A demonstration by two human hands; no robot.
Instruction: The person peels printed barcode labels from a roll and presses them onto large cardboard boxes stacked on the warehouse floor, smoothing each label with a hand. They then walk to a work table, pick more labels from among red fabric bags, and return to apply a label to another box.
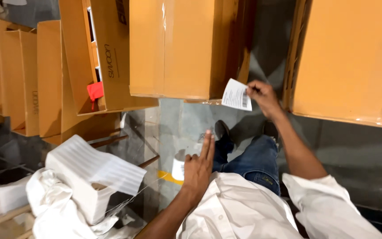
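My right hand [262, 96] pinches a white paper label with a barcode [236, 94] by its right edge, holding it against the side of a sealed brown cardboard box [173, 48]. My left hand [198, 167] is lower, fingers straight and together, around a white roll [179, 168] that looks like labels or tape. Whether it grips the roll or only rests against it is unclear. My jeans and dark shoes show below the box on the grey floor.
A second large brown box [354, 62] stands on the right. Open cardboard cartons [67, 71] line the left, one with a red item [95, 91] inside. White foam sheets [93, 170] and white wrapping lie at lower left. A yellow floor line [166, 176] runs near the roll.
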